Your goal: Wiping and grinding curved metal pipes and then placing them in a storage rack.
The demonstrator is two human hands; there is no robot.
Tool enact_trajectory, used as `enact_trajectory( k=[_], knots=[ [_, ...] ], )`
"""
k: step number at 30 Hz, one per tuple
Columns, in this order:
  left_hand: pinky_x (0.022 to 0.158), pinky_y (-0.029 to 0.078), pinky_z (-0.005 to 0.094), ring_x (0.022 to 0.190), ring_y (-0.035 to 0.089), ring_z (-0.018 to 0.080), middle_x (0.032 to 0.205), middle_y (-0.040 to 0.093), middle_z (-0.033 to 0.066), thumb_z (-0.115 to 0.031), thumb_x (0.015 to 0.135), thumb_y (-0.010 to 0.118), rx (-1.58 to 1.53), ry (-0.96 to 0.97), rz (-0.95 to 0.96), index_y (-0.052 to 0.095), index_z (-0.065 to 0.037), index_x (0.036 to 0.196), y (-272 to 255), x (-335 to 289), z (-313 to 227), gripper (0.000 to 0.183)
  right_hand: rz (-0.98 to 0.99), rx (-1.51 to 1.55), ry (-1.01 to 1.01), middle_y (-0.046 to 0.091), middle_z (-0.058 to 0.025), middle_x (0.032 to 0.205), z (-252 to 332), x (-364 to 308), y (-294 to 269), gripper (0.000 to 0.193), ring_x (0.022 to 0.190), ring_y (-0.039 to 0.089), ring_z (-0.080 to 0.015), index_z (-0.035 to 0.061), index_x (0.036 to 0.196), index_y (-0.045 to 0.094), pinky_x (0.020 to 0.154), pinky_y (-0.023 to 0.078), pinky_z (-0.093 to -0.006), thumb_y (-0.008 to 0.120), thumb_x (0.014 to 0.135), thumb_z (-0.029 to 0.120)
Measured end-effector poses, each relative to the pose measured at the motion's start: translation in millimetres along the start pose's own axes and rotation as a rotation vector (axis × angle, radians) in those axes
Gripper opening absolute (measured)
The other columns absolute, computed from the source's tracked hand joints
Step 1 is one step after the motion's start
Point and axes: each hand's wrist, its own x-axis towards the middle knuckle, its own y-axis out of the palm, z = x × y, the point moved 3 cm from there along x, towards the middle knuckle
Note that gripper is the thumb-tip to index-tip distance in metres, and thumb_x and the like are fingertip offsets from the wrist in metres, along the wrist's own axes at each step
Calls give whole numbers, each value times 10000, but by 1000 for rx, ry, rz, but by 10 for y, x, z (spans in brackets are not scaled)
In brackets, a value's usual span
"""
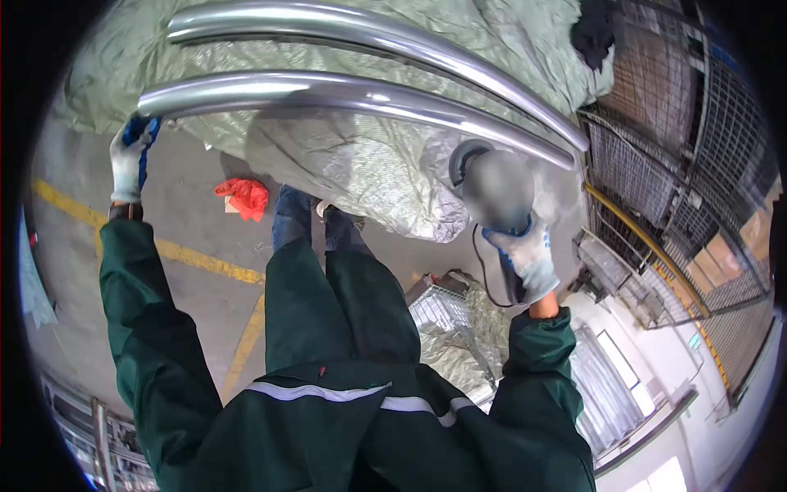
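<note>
Two shiny curved metal tubes lie side by side on a pale, wrinkled cover (385, 197). My left hand (129, 164), in a white and blue work glove, grips the left end of the nearer tube (328, 92); its fingertips are partly hidden there. The farther tube (352, 29) is untouched. My right hand (529, 258), also gloved, is closed round the handle of an angle grinder (514, 283) with a black cord. The grinder's round grey disc (498, 190) looks blurred. It is by the right part of the nearer tube; whether they touch I cannot tell.
A red crumpled bag (244, 198) lies on the grey floor, near yellow lines (205, 260). Wire-mesh cages (639, 172) stand to the right. Beside my legs is a wire basket (443, 309) with a crumpled cover. A black cloth (594, 33) lies at the far right.
</note>
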Motion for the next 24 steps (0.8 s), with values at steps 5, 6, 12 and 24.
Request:
enact_trajectory(
  k=[5,6,12,24],
  knots=[
    [971,502,274,1079,634,169,1226,662,96,27,905,641,136,141,-111,585,35,1298,373,-145,-429,397,-89,38,159,729,-136,924,-600,-481,-62,585,718,661,-222,-28,1137,639,690,547,-308,839,629,181],
    [976,500,282,1086,633,179,1229,660,101,24,898,648,334,305,-144,586,26,1300,562,-211,-578,407,-141,75,153,727,-135,917,-803,-553,-72,573,713,657,-220,-26,1127,641,686,545,-308,840,631,181],
    [1003,486,361,1131,629,282,1268,637,132,-39,832,727,1031,861,-135,597,-38,1306,2406,-820,-1007,492,-292,281,109,723,-128,891,-1811,-859,-163,511,696,644,-212,-16,1077,655,670,535,-308,839,642,176],
    [1115,289,535,1369,412,365,1486,431,177,-406,844,657,1573,1014,255,325,-120,1522,5123,-904,-268,807,-241,617,124,728,-106,898,-3627,-934,-412,393,703,655,-189,-12,1013,669,688,534,-289,816,663,89]
  ],
)
